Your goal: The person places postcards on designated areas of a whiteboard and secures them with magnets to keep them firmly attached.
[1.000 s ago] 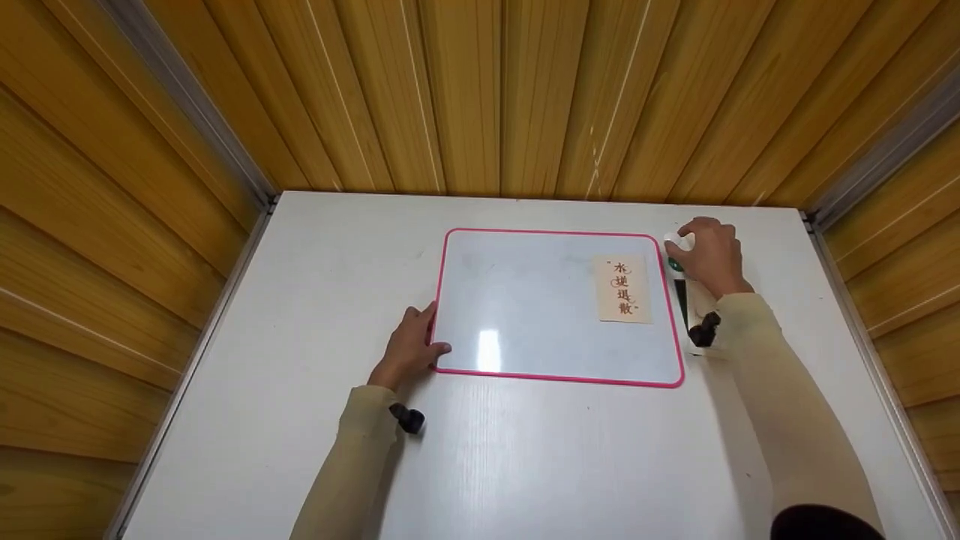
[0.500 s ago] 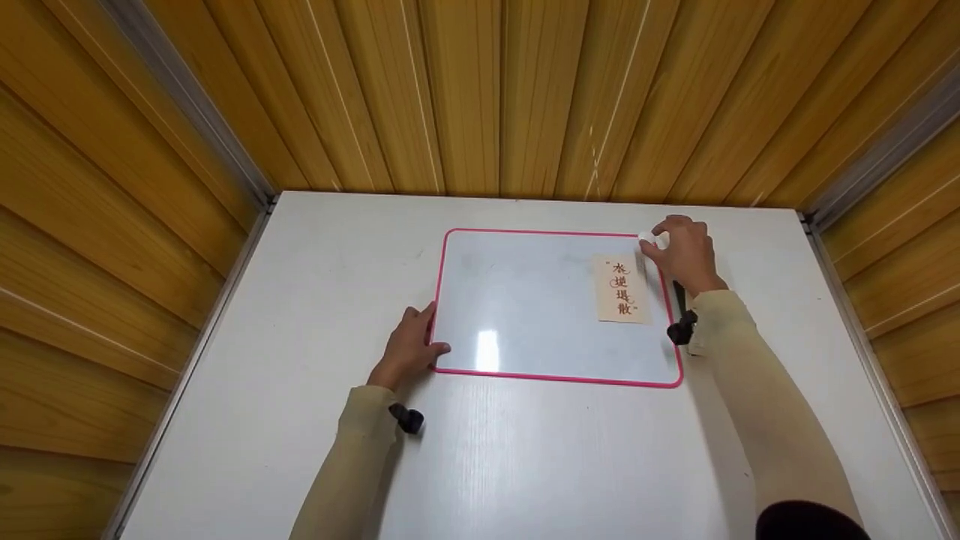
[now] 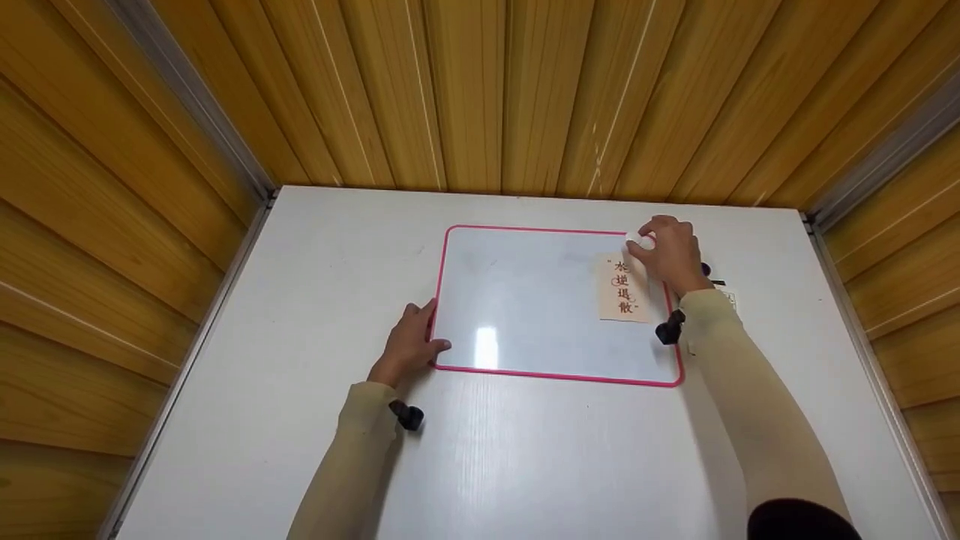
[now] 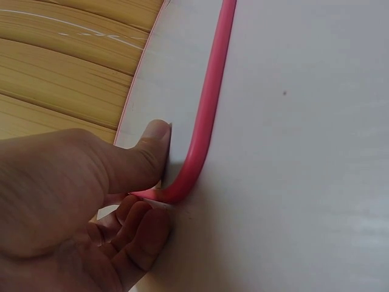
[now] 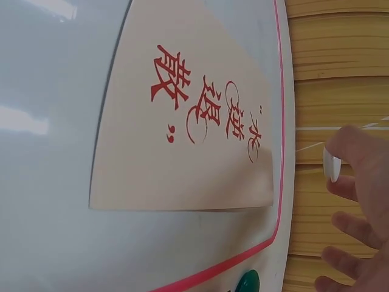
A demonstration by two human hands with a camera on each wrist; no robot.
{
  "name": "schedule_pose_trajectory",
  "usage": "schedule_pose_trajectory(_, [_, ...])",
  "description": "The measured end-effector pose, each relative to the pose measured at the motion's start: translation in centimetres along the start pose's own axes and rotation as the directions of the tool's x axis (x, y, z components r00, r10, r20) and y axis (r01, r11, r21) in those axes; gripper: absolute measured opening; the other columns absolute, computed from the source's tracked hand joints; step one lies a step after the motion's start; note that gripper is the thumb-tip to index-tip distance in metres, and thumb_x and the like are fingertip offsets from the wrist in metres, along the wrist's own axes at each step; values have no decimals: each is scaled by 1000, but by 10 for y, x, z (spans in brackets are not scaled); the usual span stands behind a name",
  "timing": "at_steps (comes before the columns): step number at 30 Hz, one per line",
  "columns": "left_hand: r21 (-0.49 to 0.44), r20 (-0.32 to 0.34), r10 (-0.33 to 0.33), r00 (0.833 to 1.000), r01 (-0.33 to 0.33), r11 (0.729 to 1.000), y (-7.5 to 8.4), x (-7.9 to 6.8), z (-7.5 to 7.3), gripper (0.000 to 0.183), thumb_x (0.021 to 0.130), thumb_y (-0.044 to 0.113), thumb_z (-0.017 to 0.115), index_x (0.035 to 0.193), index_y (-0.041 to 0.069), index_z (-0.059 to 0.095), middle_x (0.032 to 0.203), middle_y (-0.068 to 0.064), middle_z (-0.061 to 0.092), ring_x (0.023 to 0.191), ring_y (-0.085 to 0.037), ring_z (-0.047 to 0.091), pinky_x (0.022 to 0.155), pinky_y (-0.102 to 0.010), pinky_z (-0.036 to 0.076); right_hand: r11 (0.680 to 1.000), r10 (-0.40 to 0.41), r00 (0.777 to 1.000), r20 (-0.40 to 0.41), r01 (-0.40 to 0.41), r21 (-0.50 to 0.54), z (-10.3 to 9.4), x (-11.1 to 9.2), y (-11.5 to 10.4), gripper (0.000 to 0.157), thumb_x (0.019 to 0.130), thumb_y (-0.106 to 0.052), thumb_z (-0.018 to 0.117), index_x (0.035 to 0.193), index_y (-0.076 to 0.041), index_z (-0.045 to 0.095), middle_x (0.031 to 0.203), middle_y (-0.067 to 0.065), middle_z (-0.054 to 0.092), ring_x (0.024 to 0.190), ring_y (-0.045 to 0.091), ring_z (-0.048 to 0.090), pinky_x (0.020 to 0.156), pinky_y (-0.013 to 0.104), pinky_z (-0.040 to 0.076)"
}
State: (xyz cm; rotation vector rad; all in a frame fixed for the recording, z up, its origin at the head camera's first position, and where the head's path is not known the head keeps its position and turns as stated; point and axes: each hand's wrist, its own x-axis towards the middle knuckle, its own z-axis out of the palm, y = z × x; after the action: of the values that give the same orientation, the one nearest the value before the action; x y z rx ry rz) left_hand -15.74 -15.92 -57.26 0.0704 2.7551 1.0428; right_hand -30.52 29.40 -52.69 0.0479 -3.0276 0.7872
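A whiteboard (image 3: 525,300) with a pink rim lies on the white table. My left hand (image 3: 409,343) grips its near left corner, thumb on the face and fingers at the outer edge; in the left wrist view the hand (image 4: 91,188) is close to the rounded rim. A cream card (image 3: 622,289) with red characters lies on the board's right side. Over the far right corner, my right hand (image 3: 671,255) pinches a small white round magnet (image 5: 331,165) between thumb and forefinger. In the head view the magnet (image 3: 637,241) is just beyond the card's top end.
Right of the board, partly behind the right arm, are a dark round piece (image 3: 706,268), a black strip and a small printed slip (image 3: 727,298). A green round magnet (image 5: 248,281) shows beside the rim. Wood-look panels (image 3: 472,97) enclose the table's back and sides.
My right hand has moved left with the white magnet, from the table beside the board to over its far right corner. The left hand has stayed at its corner.
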Motion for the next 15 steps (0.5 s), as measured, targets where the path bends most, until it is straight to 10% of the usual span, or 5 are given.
schedule_pose_trajectory(15, [-29, 2, -26, 1000, 26, 999, 1, -2, 1, 88, 88, 23, 81, 160, 12, 32, 114, -12, 48, 98, -25, 50, 93, -40, 47, 999, 10, 1000, 20, -11, 46, 13, 2, -3, 45, 96, -34, 71, 125, 0, 68, 157, 22, 38, 144, 49, 28, 117, 61, 20])
